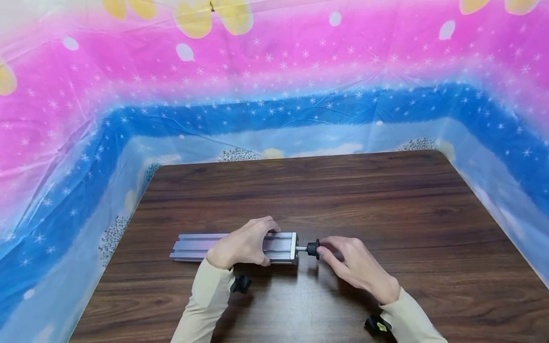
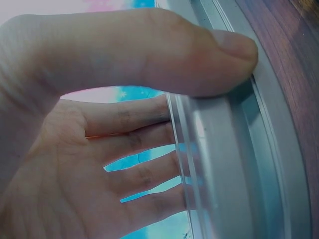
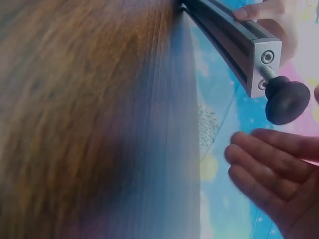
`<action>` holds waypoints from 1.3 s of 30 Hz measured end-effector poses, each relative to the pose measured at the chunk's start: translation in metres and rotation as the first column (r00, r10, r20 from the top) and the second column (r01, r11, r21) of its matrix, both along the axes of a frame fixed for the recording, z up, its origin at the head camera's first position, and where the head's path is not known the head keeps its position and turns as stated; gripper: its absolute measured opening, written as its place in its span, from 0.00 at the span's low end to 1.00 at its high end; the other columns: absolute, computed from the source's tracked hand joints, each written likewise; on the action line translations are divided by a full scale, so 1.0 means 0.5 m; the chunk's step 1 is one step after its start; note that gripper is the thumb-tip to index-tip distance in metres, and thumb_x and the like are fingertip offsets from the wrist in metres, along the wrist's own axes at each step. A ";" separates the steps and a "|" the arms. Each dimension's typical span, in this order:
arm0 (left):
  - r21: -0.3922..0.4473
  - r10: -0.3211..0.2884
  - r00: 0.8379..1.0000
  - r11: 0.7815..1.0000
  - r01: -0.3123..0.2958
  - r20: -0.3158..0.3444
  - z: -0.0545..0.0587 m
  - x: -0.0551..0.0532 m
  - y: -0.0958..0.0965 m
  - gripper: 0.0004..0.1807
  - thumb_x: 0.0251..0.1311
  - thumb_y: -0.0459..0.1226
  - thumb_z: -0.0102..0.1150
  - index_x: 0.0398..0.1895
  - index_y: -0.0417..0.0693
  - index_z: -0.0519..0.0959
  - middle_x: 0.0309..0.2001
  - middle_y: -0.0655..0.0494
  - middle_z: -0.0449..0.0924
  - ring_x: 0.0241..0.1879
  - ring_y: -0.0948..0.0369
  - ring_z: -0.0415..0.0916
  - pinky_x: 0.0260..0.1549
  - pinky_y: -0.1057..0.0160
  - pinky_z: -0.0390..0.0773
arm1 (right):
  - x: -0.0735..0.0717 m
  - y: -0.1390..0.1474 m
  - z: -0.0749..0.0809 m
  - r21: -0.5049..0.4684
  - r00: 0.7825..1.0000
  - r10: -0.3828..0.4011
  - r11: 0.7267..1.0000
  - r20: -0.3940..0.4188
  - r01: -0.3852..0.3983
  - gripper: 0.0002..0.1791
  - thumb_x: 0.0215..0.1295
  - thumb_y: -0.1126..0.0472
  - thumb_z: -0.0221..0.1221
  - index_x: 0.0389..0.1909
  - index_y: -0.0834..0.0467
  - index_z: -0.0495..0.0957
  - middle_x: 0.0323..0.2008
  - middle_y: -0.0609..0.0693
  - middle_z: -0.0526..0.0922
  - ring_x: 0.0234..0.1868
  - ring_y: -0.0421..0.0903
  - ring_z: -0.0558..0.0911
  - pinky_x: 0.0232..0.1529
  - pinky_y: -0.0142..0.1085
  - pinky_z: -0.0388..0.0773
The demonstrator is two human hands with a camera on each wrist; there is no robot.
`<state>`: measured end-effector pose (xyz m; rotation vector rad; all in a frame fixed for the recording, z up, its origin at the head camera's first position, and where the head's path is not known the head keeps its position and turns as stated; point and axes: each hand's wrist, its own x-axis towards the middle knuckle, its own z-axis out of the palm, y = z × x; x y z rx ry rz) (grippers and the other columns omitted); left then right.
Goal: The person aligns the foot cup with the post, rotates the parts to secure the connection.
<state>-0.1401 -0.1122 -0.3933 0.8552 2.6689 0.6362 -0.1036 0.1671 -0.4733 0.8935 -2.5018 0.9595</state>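
A silver aluminium profile (image 1: 197,245) with slotted sides lies across the table. My left hand (image 1: 242,243) grips it from above, with the thumb (image 2: 219,64) on the near side and the fingers across the far side. From its right end plate (image 3: 259,69) a threaded rod (image 1: 302,248) sticks out, bearing a black round levelling foot (image 3: 288,102). My right hand (image 1: 356,264) is beside this foot, thumb and fingers loosely spread around its rim. In the right wrist view a small gap shows between the fingers (image 3: 264,159) and the foot.
The dark wood-grain table (image 1: 309,190) extends around the profile. A pink and blue patterned cloth (image 1: 274,100) hangs behind and beside it. Two bolt heads, one at the top (image 3: 267,57), show on the end plate. Black wrist straps (image 1: 241,284) are on both forearms.
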 end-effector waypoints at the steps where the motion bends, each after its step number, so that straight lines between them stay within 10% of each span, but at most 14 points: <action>1: -0.002 0.003 1.000 1.000 -0.003 0.001 0.000 -0.001 0.000 0.35 0.38 0.30 0.79 0.56 0.39 0.77 0.51 0.52 0.79 0.49 0.55 0.74 0.51 0.54 0.77 | 0.002 0.002 0.000 -0.011 1.000 0.011 1.000 -0.001 -0.012 0.10 0.69 0.57 0.63 0.46 0.56 0.83 0.40 0.46 0.88 0.39 0.38 0.86 0.41 0.34 0.84; 6: -0.012 0.000 1.000 1.000 0.000 -0.008 -0.001 -0.004 -0.001 0.35 0.38 0.31 0.79 0.56 0.39 0.77 0.52 0.52 0.79 0.50 0.55 0.74 0.52 0.53 0.77 | 0.002 0.007 -0.003 -0.072 0.983 0.124 0.988 -0.138 -0.135 0.35 0.56 0.59 0.74 0.64 0.63 0.75 0.58 0.57 0.83 0.56 0.49 0.84 0.59 0.29 0.77; 13: -0.003 -0.001 1.000 1.000 0.001 -0.006 -0.003 -0.003 -0.001 0.35 0.38 0.31 0.79 0.56 0.39 0.78 0.53 0.51 0.79 0.51 0.54 0.75 0.52 0.53 0.77 | -0.003 0.002 -0.001 -0.096 0.923 0.196 0.966 -0.331 -0.240 0.28 0.59 0.64 0.70 0.62 0.64 0.77 0.58 0.57 0.83 0.57 0.51 0.84 0.64 0.27 0.72; 24: 0.009 -0.005 1.000 1.000 0.005 -0.007 -0.003 -0.002 0.000 0.36 0.36 0.30 0.79 0.55 0.38 0.78 0.52 0.51 0.79 0.50 0.54 0.75 0.53 0.53 0.77 | -0.003 0.005 -0.004 -0.068 0.975 0.126 0.988 -0.181 -0.140 0.22 0.62 0.61 0.69 0.57 0.64 0.81 0.49 0.53 0.88 0.48 0.45 0.88 0.50 0.33 0.82; 29: 0.013 -0.004 1.000 1.000 0.004 -0.001 -0.004 0.000 0.001 0.36 0.36 0.30 0.79 0.55 0.38 0.78 0.50 0.52 0.79 0.49 0.55 0.75 0.52 0.54 0.77 | -0.006 -0.003 -0.003 -0.023 0.992 0.024 0.999 -0.124 -0.027 0.03 0.68 0.59 0.63 0.37 0.54 0.84 0.29 0.39 0.85 0.29 0.31 0.81 0.32 0.29 0.80; 32: 0.018 -0.008 1.000 1.000 0.007 0.003 -0.005 0.000 0.001 0.36 0.36 0.29 0.79 0.56 0.38 0.78 0.50 0.52 0.79 0.48 0.55 0.74 0.52 0.54 0.77 | -0.006 -0.008 0.001 0.011 0.997 -0.031 0.999 -0.077 0.032 0.12 0.72 0.58 0.59 0.25 0.48 0.78 0.20 0.36 0.75 0.22 0.27 0.71 0.25 0.26 0.72; 36: 0.024 -0.018 1.000 1.000 0.018 -0.007 -0.005 0.000 -0.001 0.36 0.35 0.29 0.79 0.55 0.37 0.78 0.50 0.51 0.79 0.48 0.55 0.75 0.52 0.54 0.77 | -0.002 -0.005 0.006 -0.017 0.999 -0.018 1.000 -0.026 0.017 0.04 0.71 0.57 0.60 0.38 0.52 0.83 0.31 0.40 0.84 0.30 0.31 0.80 0.32 0.29 0.79; 39: 0.024 -0.015 1.000 1.000 0.015 -0.010 -0.003 0.001 -0.003 0.36 0.35 0.29 0.79 0.55 0.38 0.78 0.50 0.51 0.79 0.49 0.54 0.75 0.52 0.54 0.77 | -0.001 0.001 0.008 -0.070 0.994 0.074 0.994 -0.075 -0.079 0.23 0.62 0.59 0.69 0.58 0.58 0.79 0.51 0.49 0.85 0.46 0.41 0.85 0.45 0.33 0.83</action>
